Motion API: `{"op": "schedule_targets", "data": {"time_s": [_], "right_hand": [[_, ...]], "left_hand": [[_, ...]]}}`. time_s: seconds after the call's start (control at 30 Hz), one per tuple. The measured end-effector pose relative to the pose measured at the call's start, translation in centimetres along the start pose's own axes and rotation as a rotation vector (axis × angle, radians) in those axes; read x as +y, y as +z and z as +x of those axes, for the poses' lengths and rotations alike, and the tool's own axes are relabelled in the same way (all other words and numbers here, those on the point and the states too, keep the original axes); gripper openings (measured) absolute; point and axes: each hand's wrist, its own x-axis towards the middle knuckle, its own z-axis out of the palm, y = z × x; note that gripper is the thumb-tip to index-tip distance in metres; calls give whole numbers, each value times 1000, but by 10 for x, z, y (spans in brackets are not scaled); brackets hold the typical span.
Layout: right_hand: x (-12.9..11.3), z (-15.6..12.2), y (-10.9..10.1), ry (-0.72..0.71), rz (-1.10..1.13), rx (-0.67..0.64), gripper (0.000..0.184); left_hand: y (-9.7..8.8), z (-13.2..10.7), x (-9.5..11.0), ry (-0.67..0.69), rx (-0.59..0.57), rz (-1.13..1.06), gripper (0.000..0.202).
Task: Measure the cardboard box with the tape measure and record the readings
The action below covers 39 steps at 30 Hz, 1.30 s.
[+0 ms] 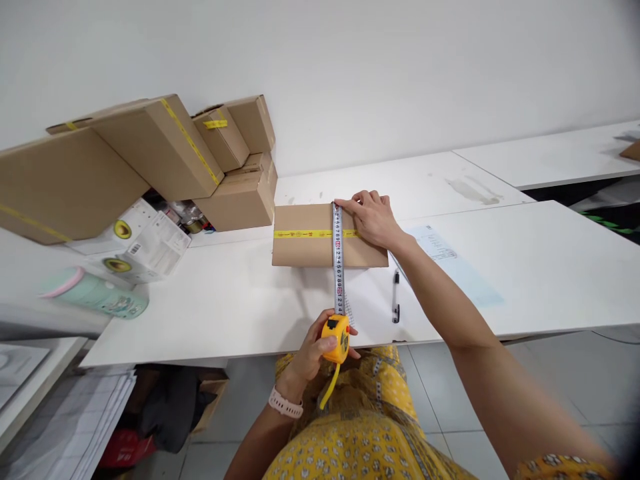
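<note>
A brown cardboard box (pixel 300 252) with yellow tape along its top sits on the white table in front of me. My left hand (pixel 315 347) is wrapped round the yellow case of a tape measure (pixel 336 339), just past the table's front edge. Its blade is pulled out across the box's top, from the near side to the far edge. At that far edge my right hand (pixel 371 217) presses the blade's end with its fingertips, the palm side down over the box. A yellow strap hangs from the case.
Taped cardboard boxes (pixel 160 147) are stacked at the left by the wall. Near them are a white box with avocado pictures (pixel 145 243) and a mint-green bottle (pixel 100 292). A black pen (pixel 397 297) and a light-blue sheet (pixel 450 267) lie right of the box on the table (pixel 530 267).
</note>
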Motion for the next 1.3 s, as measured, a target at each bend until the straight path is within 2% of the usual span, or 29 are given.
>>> {"op": "schedule_targets", "data": {"time_s": [0.13, 0.27, 0.33, 0.47, 0.53, 0.6, 0.67, 0.73, 0.83, 0.93, 1.03, 1.1, 1.17, 1.23, 1.3], "right_hand": [[-2, -1, 0, 20, -5, 7, 52], [-7, -5, 0, 68, 49, 77, 53], [-11, -11, -3, 99, 96, 105, 49], [-24, -36, -13, 115, 223, 155, 43], [-30, -56, -15, 115, 299, 193, 42], [-35, -79, -13, 173, 380, 270, 48], [-40, -105, -8, 300, 487, 351, 72], [-44, -130, 0, 431, 650, 334, 89], [-50, -155, 15, 512, 852, 240, 78], [-49, -160, 32, 464, 918, 241, 63], [-45, -152, 48, 402, 954, 240, 57], [-45, -146, 51, 386, 935, 245, 57], [-49, -141, 45, 408, 887, 307, 53], [-55, -138, 29, 469, 855, 443, 44], [-60, -136, 8, 534, 882, 595, 37]], "left_hand": [[9, -6, 9, 20, -16, -21, 57], [10, -25, 35, 124, -9, 16, 62], [1, -33, 53, 257, 98, 73, 67], [-31, -35, 91, 629, 498, 127, 57], [-48, -28, 100, 702, 605, 108, 50], [-62, -20, 100, 671, 637, 67, 47], [-71, -14, 91, 601, 656, 10, 48], [-78, -10, 77, 546, 686, -41, 50], [-87, -7, 60, 517, 727, -63, 49], [-94, -5, 55, 527, 765, -34, 52], [-90, -9, 64, 589, 802, 42, 51], [-79, -19, 76, 689, 818, 124, 52], [-62, -37, 90, 758, 794, 265, 57], [-43, -58, 102, 686, 683, 476, 63], [-25, -75, 108, 495, 468, 694, 65]]}}
